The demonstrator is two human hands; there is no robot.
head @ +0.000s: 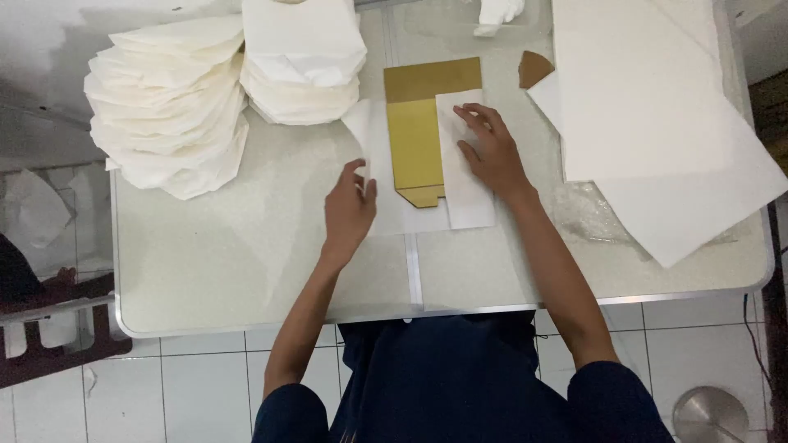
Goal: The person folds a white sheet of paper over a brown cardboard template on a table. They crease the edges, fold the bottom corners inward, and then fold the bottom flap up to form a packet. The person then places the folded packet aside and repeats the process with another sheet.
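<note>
Head camera looks straight down on a pale tabletop [246, 262] where a person in dark blue sleeves works on a flat cardboard box blank [416, 143], gold on its upturned face and white on the folded-over parts. The blank lies near the middle of the tabletop, toward its far edge, with a gold flap at the top and a small gold tab at the bottom.

The right hand [491, 152] lies flat, fingers spread, pressing on the white panel [464, 176] folded over the right side of the blank. The left hand [349, 209] pinches the edge of the white panel [369, 135] on the blank's left side between thumb and fingertips, lifting it slightly off the surface. The two hands are apart, one on each side of the gold strip.

To the far left, two stacks of white folded paper pieces [176, 107] sit fanned out, touching each other. Large white sheets [648, 107] overlap at the right, reaching past the tabletop's edge, with a crumpled clear plastic wrapper [587, 213] partly beneath them. A small brown-gold scrap [533, 68] lies just beside the sheets. White floor tiles [205, 385] show below.
</note>
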